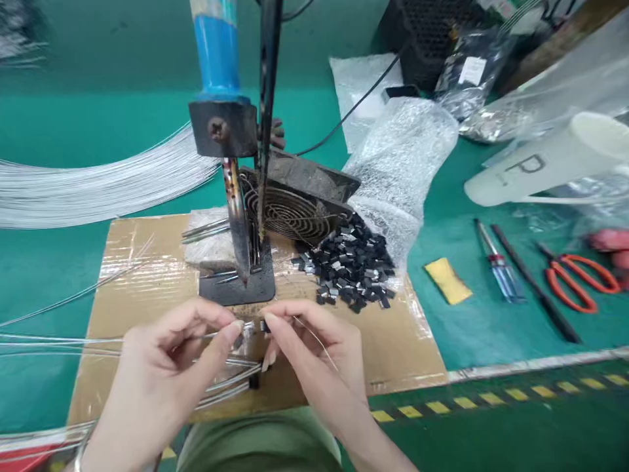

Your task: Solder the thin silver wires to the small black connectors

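Head view | connector [264, 325]: below iron [238, 229], pinched by right hand [322, 357], which also holds thin wire [319, 343] | cable [249, 325]: pinched by left hand [167, 367], end just beside connector | fan [289, 219], black pile [354, 262]: right of iron | wire bundle [98, 190]: left of iron

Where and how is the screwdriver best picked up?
Probably by its handle, the right hand coming from above on the near side and gripping across it: the thick handle points nearward, the thin shaft away, and the black rod lies alongside, apart from the handle.
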Demonstrator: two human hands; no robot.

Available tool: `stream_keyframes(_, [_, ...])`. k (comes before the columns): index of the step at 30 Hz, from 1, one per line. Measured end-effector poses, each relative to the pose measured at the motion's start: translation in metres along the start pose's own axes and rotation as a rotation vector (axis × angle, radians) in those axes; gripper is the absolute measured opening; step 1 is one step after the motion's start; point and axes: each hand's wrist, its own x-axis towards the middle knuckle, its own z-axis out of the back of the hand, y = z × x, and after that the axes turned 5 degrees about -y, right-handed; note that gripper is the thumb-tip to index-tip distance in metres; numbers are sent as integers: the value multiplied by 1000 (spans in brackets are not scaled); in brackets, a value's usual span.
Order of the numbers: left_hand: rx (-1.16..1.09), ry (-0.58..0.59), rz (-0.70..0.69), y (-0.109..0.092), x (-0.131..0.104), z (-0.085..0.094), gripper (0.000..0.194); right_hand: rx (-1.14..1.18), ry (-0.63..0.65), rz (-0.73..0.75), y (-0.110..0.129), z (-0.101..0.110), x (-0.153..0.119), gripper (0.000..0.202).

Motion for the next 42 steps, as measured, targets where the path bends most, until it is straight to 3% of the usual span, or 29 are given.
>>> stream_keyframes(5, [-37,20,-67,-15,-2,-1,22,-11,-14,13,1,-3,-1,7])
stream_keyframes(11, [-41,51,-145,-6,0,-1,17,-16,-13,9,0,-3,-1,7])
stream_keyframes(22, [-181,69,-112,-9,-3,-2,19,-22,-12,19,-1,-2,-1,7])
stream_keyframes(28, [-150,66,-103,-11,-2,-1,22,-9,-10,3,-1,-4,0,6])
stream_keyframes(42, [-261,6,45,-24,-9,-10,16,0,-16,-25,5,-6,2,5])
